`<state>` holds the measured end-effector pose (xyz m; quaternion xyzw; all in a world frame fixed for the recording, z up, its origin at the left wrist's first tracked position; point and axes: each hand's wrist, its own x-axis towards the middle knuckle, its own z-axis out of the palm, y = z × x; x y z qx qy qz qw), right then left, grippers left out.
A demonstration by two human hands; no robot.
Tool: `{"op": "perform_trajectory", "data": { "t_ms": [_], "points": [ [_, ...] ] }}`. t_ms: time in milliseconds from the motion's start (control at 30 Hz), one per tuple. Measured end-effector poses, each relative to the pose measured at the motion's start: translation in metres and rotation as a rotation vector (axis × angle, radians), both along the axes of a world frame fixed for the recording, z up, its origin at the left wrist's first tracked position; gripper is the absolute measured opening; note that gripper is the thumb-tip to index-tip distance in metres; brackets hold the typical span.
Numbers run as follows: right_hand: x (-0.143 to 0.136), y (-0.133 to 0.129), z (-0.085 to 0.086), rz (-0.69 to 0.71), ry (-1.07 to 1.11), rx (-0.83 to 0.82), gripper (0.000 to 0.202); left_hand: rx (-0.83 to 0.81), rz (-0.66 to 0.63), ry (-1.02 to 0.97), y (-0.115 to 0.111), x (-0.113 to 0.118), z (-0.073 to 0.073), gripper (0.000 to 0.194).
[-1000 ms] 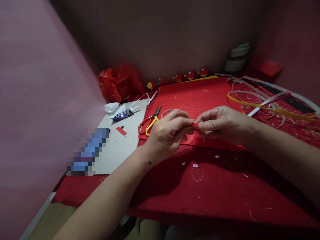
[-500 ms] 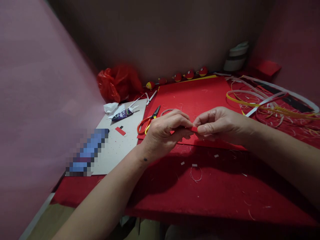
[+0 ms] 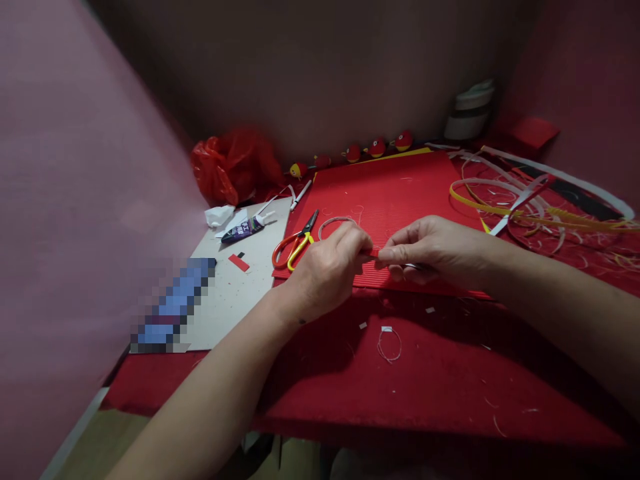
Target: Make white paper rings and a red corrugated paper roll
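Observation:
Between my two hands a small red strip (image 3: 371, 255), likely paper, is stretched over the front of a red corrugated sheet (image 3: 385, 193). My left hand (image 3: 333, 263) has its fingers curled closed on the strip's left end, back of the hand toward me. My right hand (image 3: 425, 247) pinches the other end between thumb and forefinger. Something small and pale shows under the right fingers, too little to name. Left of my left hand, scissors (image 3: 295, 247) with red and yellow handles lie partly on the sheet.
A grey board (image 3: 240, 300) at left carries a glue tube (image 3: 245, 229), crumpled tissue (image 3: 219, 215) and a red scrap (image 3: 239, 263). Behind are a red plastic bag (image 3: 235, 167) and several small red-and-yellow bird figures (image 3: 377, 147). Loose paper strips (image 3: 530, 207) tangle at right.
My left hand has rolled over, its back now turned more toward me, and the fingers have curled tighter. The right fingertips have shifted slightly left, and the strip between them shows thinner.

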<state>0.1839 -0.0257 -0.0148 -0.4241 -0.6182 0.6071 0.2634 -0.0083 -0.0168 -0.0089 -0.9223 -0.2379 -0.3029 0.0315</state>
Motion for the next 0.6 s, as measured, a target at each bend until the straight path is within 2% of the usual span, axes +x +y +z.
{"op": "perform_trajectory", "data": {
  "t_ms": [167, 400, 600],
  "points": [
    [-0.0011, 0.0003, -0.0024, -0.083, -0.035, 0.035, 0.033, 0.030, 0.047, 0.095, 0.0010, -0.0009, -0.0028, 0.006],
    [-0.0051, -0.0020, -0.0040, -0.076, 0.031, -0.014, 0.038, 0.060, 0.119, 0.250, -0.0018, 0.0008, -0.0050, 0.007],
    [-0.0057, -0.0024, -0.0053, -0.139, -0.098, 0.015, 0.042, 0.100, 0.150, 0.280, -0.0045, 0.0016, -0.0061, 0.010]
  ]
}}
